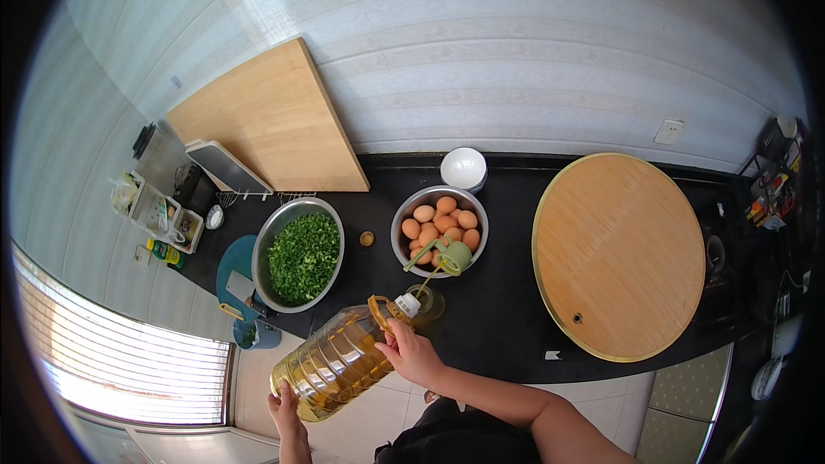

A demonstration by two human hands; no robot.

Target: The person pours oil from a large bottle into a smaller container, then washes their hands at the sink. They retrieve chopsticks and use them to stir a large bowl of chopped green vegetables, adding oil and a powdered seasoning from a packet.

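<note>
My right hand is closed around the handle near the neck of a large clear oil bottle holding yellow oil. My left hand grips the bottle's base end. The bottle is tilted, its white mouth toward the counter. A thin yellow stream runs between the mouth and a green plastic top with a handle. Close beside the mouth stands a clear container; I cannot tell how the green top joins it. Behind these sits a metal bowl of brown eggs.
A metal bowl of chopped greens stands left, a small round cap beside it. White bowls are at the back. A round wooden board covers the right side; a large board leans on the wall. A blue bin stands below.
</note>
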